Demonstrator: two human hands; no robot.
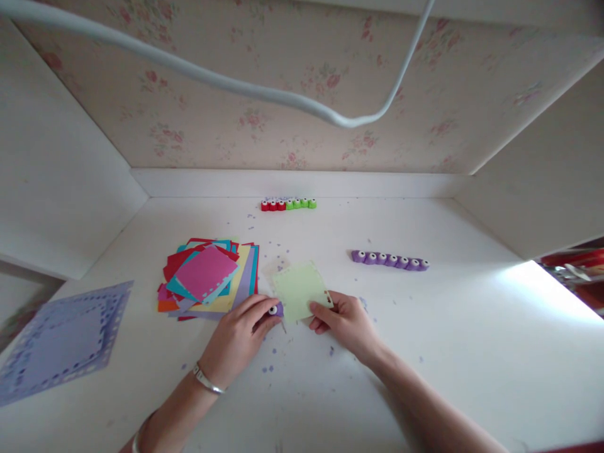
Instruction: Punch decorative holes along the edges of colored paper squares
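My left hand (238, 336) is closed around a small purple paper punch (275, 309) at the left edge of a pale green paper square (298, 290). My right hand (346, 321) pinches the green square's lower right edge, which shows small punched notches. The paper lies flat on the white desk (425, 352). A silver bracelet circles my left wrist.
A fanned stack of coloured paper squares (207, 280) lies left of the hands. A purple row of punches (389, 259) sits to the right, a red and green row (289, 204) at the back. A punched lilac sheet (61, 340) lies far left. Tiny paper bits dot the desk.
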